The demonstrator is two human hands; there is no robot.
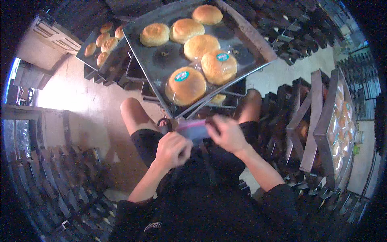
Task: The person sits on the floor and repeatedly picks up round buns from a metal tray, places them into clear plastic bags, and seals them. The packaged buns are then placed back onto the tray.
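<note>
A thin clear plastic bag (193, 131) with a pink edge is stretched, blurred, between my two hands, in front of my lap. My left hand (173, 149) grips its left end, and the fingers of my right hand (225, 133) pinch its right end. Just beyond them a dark metal baking tray (157, 68) holds several round golden buns. The two nearest, a bagged bun (186, 86) and another bagged bun (219, 66), wear clear film with green stickers. Behind these, an unwrapped bun (202, 47) touches its neighbour. Whether anything is inside the held bag cannot be told.
More trays lie stacked beneath the front one. At the upper left stands another tray of buns (102, 45). To the right, upright trays (320, 127) stand beside a tray of wrapped buns (341, 130). Dark stacked trays (51, 187) fill the lower left.
</note>
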